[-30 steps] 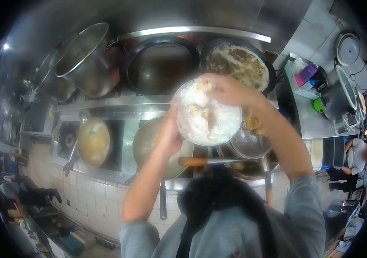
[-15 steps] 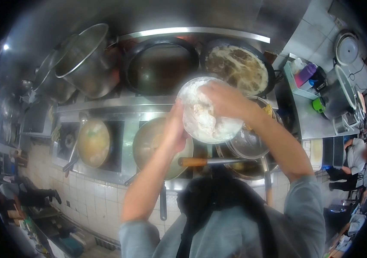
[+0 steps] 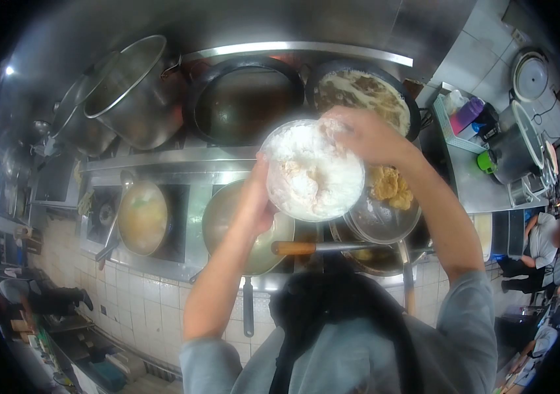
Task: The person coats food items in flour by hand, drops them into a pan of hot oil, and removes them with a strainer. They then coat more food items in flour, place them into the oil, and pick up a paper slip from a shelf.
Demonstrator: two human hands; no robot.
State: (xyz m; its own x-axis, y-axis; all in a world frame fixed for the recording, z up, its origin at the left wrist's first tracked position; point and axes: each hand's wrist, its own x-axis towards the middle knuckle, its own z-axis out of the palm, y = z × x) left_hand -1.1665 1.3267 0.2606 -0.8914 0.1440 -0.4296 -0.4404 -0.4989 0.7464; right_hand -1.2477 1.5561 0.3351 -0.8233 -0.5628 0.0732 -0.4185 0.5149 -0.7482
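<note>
Holding a round bowl [image 3: 313,218] of white flour [image 3: 336,177] above the stove [image 3: 196,188], a person's left hand [image 3: 258,200] grips its left side. The right hand [image 3: 364,134] is at the bowl's upper right edge, fingers curled over the flour; whether they pinch anything cannot be told. Pale, floury lumps [image 3: 300,180] sit left of the bowl's middle. Partly behind the bowl, to the lower right, a strainer [image 3: 385,226] holds golden fried pieces [image 3: 391,187]. A wooden handle [image 3: 294,247] lies below the bowl, and foamy brown liquid [image 3: 385,105] fills a wok [image 3: 415,125] beyond the right hand
</note>
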